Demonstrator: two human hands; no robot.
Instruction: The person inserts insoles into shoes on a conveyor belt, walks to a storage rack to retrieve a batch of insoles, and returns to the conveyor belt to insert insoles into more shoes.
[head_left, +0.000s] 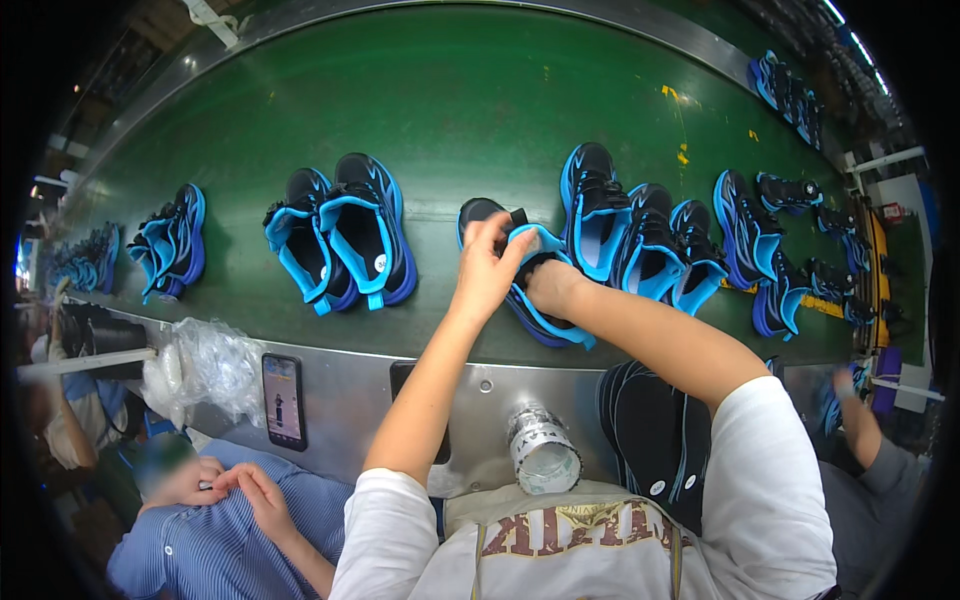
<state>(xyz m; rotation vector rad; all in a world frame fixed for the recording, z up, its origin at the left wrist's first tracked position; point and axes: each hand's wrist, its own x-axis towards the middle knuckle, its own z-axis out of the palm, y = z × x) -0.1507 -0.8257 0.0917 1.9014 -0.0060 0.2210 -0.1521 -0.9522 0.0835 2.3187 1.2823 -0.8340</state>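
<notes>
A black and light-blue sneaker (547, 318) lies on the green belt in front of me, its opening toward me. My left hand (485, 268) grips its tongue and upper near the laces, the thumb along the blue collar and the fingers curled over the front. My right hand (556, 287) reaches into the opening; its fingers are hidden inside. Just right of this shoe stand several matching sneakers (597, 215). To the left, a pair of the same sneakers (362, 235) shows a round white sticker inside each shoe.
The green belt (460, 90) carries more sneakers at both ends. On the metal ledge (340, 400) are crumpled clear plastic (205, 370), a phone (284, 400), another dark phone partly behind my left forearm, a clear cup (545, 450) and black insoles (650, 430). A co-worker in striped blue (215, 520) sits close left.
</notes>
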